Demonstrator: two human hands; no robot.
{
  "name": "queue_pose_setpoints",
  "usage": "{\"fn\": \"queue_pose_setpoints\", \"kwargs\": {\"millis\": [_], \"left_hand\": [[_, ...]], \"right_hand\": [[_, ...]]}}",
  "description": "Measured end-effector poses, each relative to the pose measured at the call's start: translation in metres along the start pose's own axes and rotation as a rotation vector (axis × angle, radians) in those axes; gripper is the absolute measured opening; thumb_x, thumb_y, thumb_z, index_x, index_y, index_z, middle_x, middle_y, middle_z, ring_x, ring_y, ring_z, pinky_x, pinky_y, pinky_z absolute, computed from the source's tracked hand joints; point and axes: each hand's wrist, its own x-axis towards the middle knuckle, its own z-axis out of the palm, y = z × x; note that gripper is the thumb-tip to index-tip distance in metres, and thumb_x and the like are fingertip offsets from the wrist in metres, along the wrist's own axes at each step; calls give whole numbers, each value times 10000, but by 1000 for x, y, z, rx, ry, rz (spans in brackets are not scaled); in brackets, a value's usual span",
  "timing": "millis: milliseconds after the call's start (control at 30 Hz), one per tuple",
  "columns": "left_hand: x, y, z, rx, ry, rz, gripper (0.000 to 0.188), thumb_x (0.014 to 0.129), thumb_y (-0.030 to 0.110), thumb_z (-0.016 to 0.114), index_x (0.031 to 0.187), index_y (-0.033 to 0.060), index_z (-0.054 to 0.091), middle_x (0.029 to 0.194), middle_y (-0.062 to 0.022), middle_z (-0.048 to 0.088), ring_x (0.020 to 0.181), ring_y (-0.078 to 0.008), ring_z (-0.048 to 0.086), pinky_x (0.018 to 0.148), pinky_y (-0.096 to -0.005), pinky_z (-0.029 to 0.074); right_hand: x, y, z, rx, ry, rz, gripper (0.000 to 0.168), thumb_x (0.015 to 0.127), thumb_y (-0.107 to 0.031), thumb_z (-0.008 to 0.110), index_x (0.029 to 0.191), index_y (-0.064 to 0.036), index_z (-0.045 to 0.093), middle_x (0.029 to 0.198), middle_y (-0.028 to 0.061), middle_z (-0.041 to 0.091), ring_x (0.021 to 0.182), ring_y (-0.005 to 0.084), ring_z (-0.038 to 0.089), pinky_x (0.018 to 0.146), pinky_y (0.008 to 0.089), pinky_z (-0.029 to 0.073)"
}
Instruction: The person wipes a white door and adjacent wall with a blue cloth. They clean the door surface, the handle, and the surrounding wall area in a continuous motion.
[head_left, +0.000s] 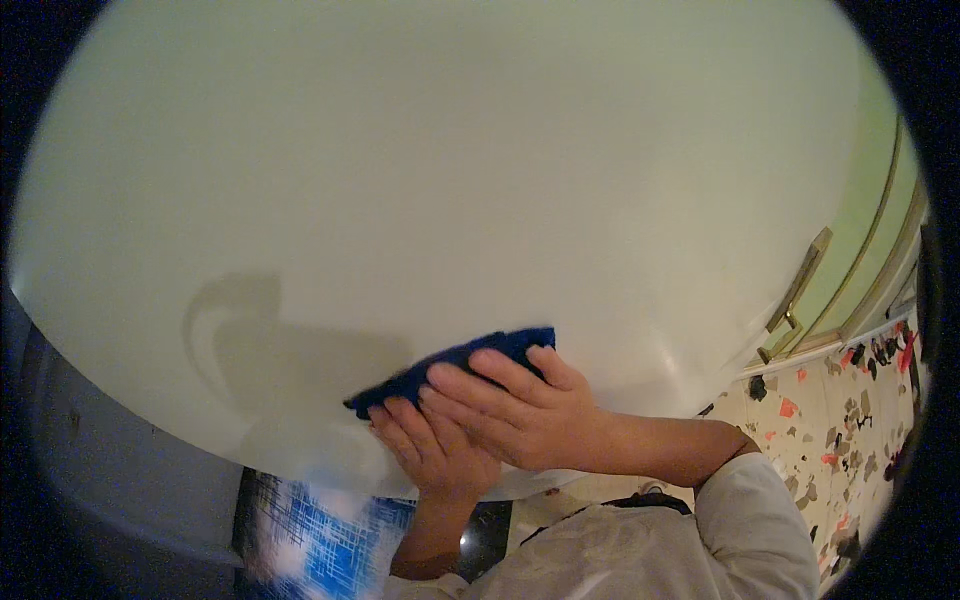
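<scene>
A folded dark blue cloth (450, 364) lies against a large, smooth white surface (480, 187). My right hand (517, 412) reaches in from the right, and its bent fingers lie over the middle and right part of the cloth. My left hand (446, 450) is lower and to the left, with its fingertips on the cloth's lower left edge; the right hand partly covers it. The hands touch or overlap. Whatever the thumbs do beneath the cloth is hidden. A shadow of the arms and cloth falls on the white surface at the left.
A pale green door (847, 262) with a metal handle (799, 285) stands at the right. Below it is a speckled floor (817, 435) with red, grey and black flecks. A blue and white patterned thing (322, 532) shows at the lower left, beside a grey surface (135, 472).
</scene>
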Motion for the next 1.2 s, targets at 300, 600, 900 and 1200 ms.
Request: {"fn": "queue_pose_setpoints", "kwargs": {"millis": [300,600,900,1200], "left_hand": [[-156,55,52,-65,-333,85,426,764,302,501,997,-55,491,939,-304,471,862,-442,481,699,-528,406],[-22,71,18,-114,-99,117,390,797,255,449,991,-81,493,1035,-303,452,910,-470,460,720,-585,378],[-38,112,33,-192,-161,208,334,763,247,471,947,-28,519,963,-231,478,845,-387,475,693,-495,403],[24,141,24,-218,-105,199,344,783,212,453,1014,-41,485,1009,-243,475,876,-395,471,688,-506,375]], "right_hand": [[-156,-17,19,117,-551,-39,405,728,-319,546,1117,-207,536,1230,-64,466,1114,139,391,1002,364,163],[-78,39,-18,-20,-119,48,357,751,-321,548,1087,-200,568,1214,-22,482,1164,181,376,1030,402,143],[-143,57,-17,-57,-81,126,325,742,-312,533,1052,-226,577,1180,-36,518,1115,158,419,987,378,212],[-108,103,-46,-83,14,136,362,761,-338,504,1088,-196,566,1201,-12,505,1144,185,413,1016,396,181]]}}
